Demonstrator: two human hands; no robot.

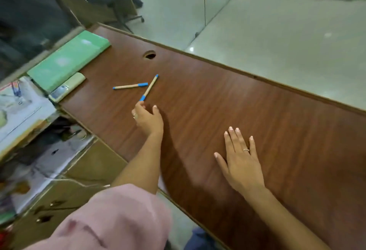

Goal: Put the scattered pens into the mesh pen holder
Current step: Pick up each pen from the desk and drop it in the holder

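Note:
Two tan pens with blue caps lie on the brown wooden desk. One pen lies nearly level at the left. The other pen lies slanted, its near blue end by my fingertips. My left hand reaches toward that end, index finger and thumb apart, the fingertip touching or just short of the pen's tip. My right hand rests flat on the desk, fingers spread, holding nothing. No mesh pen holder is in view.
A green folder and a beige remote-like device lie at the desk's left end. A cable hole is beyond the pens. Papers and drawers stand at the left. A glass partition runs along the desk's far edge.

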